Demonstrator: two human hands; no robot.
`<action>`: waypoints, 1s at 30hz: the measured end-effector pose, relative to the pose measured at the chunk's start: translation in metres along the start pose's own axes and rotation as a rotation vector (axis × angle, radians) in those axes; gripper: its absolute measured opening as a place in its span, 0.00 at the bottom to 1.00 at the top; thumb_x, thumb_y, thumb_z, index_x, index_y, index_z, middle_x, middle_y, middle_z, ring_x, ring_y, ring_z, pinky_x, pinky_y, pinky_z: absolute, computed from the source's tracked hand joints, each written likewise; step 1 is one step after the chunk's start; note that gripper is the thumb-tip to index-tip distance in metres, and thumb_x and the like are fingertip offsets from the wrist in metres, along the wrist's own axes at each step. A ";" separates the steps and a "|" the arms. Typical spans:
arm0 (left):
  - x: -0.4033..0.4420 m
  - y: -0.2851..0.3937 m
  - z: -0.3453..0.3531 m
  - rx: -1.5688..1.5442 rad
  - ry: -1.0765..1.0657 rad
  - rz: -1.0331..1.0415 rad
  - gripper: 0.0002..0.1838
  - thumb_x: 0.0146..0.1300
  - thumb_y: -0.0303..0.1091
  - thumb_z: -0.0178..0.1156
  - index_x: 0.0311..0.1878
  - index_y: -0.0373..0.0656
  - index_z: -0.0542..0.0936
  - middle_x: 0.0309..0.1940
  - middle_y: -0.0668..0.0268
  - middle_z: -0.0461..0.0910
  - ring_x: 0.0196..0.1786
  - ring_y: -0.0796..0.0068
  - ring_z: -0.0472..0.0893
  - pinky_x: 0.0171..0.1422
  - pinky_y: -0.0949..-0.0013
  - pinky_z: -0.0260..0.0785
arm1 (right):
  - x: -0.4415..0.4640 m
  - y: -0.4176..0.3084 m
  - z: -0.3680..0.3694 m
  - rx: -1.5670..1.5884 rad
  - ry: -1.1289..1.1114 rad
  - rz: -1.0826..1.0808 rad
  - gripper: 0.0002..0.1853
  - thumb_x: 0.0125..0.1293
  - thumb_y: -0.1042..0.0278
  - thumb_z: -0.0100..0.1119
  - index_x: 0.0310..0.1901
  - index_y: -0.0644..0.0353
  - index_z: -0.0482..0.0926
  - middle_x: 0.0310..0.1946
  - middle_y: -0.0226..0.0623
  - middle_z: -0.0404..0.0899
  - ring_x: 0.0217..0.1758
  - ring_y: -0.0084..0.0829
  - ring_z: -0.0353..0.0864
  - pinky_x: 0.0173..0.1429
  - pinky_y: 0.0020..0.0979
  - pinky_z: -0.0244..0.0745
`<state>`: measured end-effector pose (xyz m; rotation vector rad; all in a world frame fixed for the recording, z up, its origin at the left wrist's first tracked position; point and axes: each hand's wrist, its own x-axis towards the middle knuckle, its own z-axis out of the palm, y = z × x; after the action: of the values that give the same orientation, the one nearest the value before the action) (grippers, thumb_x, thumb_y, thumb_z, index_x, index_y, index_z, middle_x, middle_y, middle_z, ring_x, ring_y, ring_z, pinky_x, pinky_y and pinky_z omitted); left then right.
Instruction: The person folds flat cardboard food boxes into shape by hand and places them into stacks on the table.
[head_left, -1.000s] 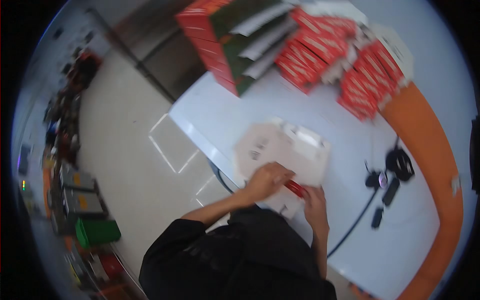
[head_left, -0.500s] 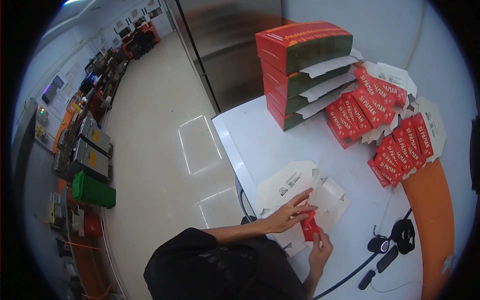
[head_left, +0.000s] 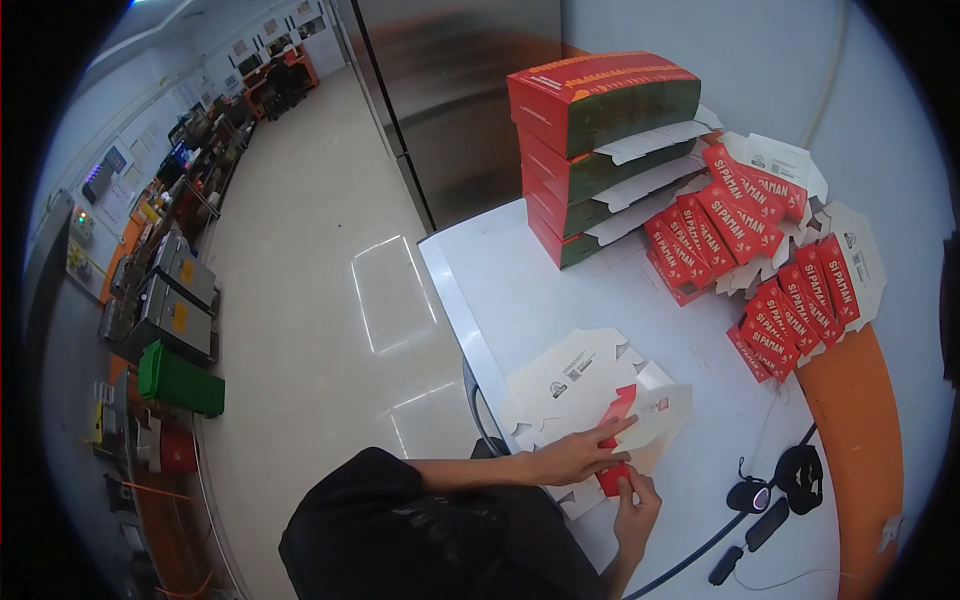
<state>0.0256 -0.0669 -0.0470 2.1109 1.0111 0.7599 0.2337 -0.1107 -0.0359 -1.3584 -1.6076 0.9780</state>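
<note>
A partly folded cardboard box, cream with a printed logo and code and a red panel, lies on the table in front of me. My left hand reaches in from the left, fingers stretched out and apart over the red panel and a raised flap. At the panel's near end, my right hand has its thumb and fingers closed on the red edge of the box. Part of the panel is hidden under my fingers.
Red and green boxes form a stack at the back. Beside it lie piles of folded red boxes lettered "SI PAMAN". A black strap, small black devices and a cable occupy the right front. A steel cabinet stands behind the table.
My left hand has slid down toward the near end of the red panel. More of the panel shows above it, and a flap on the right stands differently. The view has shifted slightly.
</note>
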 end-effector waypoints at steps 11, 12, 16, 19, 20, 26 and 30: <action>0.013 0.034 -0.026 -0.260 0.159 0.597 0.37 0.59 0.39 0.78 0.72 0.54 0.74 0.84 0.50 0.52 0.85 0.35 0.47 0.82 0.41 0.60 | -0.016 -0.041 -0.005 0.517 0.272 -0.046 0.21 0.74 0.73 0.62 0.65 0.70 0.74 0.56 0.46 0.83 0.53 0.34 0.84 0.58 0.34 0.80; 0.012 0.032 -0.027 -0.238 0.135 0.476 0.39 0.60 0.38 0.78 0.73 0.54 0.73 0.83 0.50 0.54 0.85 0.36 0.49 0.81 0.42 0.61 | -0.017 -0.042 -0.008 0.566 0.357 -0.131 0.21 0.74 0.72 0.62 0.65 0.70 0.74 0.56 0.46 0.83 0.53 0.34 0.85 0.57 0.34 0.81; 0.015 0.016 -0.009 -0.249 0.052 0.035 0.37 0.64 0.33 0.73 0.75 0.52 0.69 0.73 0.47 0.71 0.77 0.42 0.68 0.73 0.47 0.69 | -0.019 -0.057 -0.023 0.783 0.405 -0.135 0.24 0.75 0.64 0.64 0.65 0.68 0.72 0.60 0.47 0.81 0.57 0.39 0.84 0.58 0.41 0.82; 0.008 0.006 0.010 -0.402 -0.064 -0.199 0.33 0.67 0.32 0.66 0.75 0.47 0.68 0.61 0.44 0.80 0.63 0.47 0.81 0.67 0.53 0.73 | -0.005 -0.063 -0.025 0.597 0.102 -0.185 0.36 0.68 0.62 0.72 0.72 0.68 0.68 0.69 0.51 0.74 0.70 0.46 0.76 0.73 0.51 0.70; 0.009 0.001 0.012 -0.494 -0.055 -0.266 0.34 0.68 0.32 0.64 0.76 0.44 0.67 0.61 0.44 0.80 0.63 0.48 0.82 0.68 0.53 0.73 | 0.002 -0.066 -0.020 0.404 -0.024 -0.227 0.39 0.65 0.63 0.75 0.73 0.68 0.68 0.70 0.52 0.72 0.74 0.49 0.72 0.78 0.53 0.63; -0.001 -0.034 0.007 -0.486 -0.084 -0.422 0.36 0.68 0.32 0.57 0.78 0.36 0.62 0.53 0.46 0.84 0.55 0.52 0.87 0.60 0.58 0.77 | -0.005 -0.039 0.035 -0.852 -0.153 -0.224 0.37 0.62 0.73 0.69 0.74 0.61 0.68 0.72 0.55 0.69 0.74 0.57 0.70 0.78 0.48 0.65; 0.001 -0.003 -0.051 -0.399 -0.413 -0.683 0.46 0.76 0.57 0.56 0.82 0.33 0.52 0.73 0.39 0.69 0.73 0.48 0.74 0.77 0.53 0.65 | -0.014 0.049 0.031 -0.379 -0.049 -0.108 0.19 0.71 0.78 0.59 0.62 0.66 0.79 0.63 0.52 0.79 0.63 0.52 0.80 0.67 0.43 0.75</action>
<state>-0.0129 -0.0484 -0.0182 1.3629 1.1306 0.1497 0.2248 -0.1202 -0.0937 -1.4848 -1.9525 0.6670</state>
